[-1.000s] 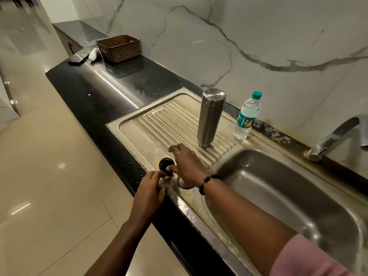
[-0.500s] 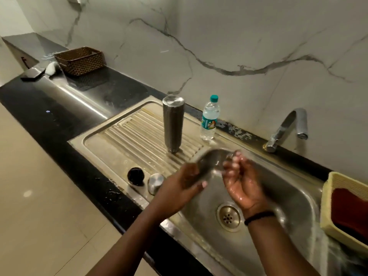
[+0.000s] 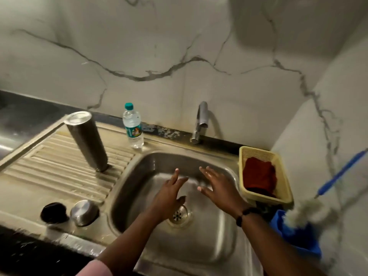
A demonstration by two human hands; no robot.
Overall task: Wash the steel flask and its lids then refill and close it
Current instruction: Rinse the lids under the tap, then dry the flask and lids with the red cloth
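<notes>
The steel flask (image 3: pixel 87 141) stands upside down on the ribbed drainboard (image 3: pixel 49 166), left of the sink basin (image 3: pixel 209 246). Its two lids lie near the drainboard's front edge: a black inner lid (image 3: pixel 53 213) and a steel cap (image 3: pixel 84 212) beside it. Over the basin, my left hand (image 3: pixel 169 196) and my right hand (image 3: pixel 218 186) hover with fingers spread, wet and holding nothing, a short gap between them. A small plastic water bottle (image 3: pixel 133 126) with a green cap stands at the back of the drainboard.
The tap (image 3: pixel 201 120) rises behind the basin with no water visibly running. A yellow basket (image 3: pixel 258 154) with a red cloth sits right of the sink. In front of it a bottle brush (image 3: pixel 306 214) with a blue handle stands in a blue holder (image 3: pixel 298 238).
Both hands left the lids on the drainboard and moved right over the basin. They were rubbing together half a second ago and are now apart with fingers spread.
</notes>
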